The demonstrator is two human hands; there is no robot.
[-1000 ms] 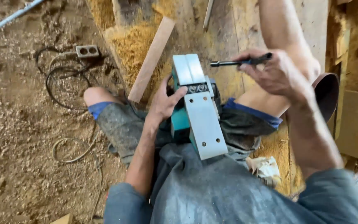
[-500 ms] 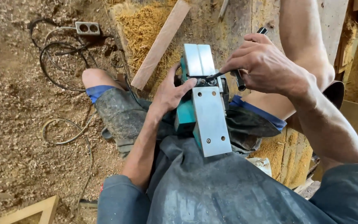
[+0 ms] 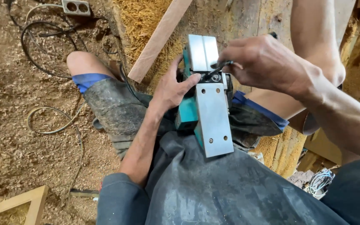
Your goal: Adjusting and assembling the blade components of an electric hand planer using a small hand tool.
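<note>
The right hand hid most of the thin black tool. The frame's top edge cut off the wooden board.

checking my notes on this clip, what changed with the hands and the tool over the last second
The right hand brought the thin dark tool down from out to the side and set its tip at the gap in the sole of the upturned teal electric planer. The left hand stayed clasped on the planer's side, and the planer stayed on the lap.
</note>
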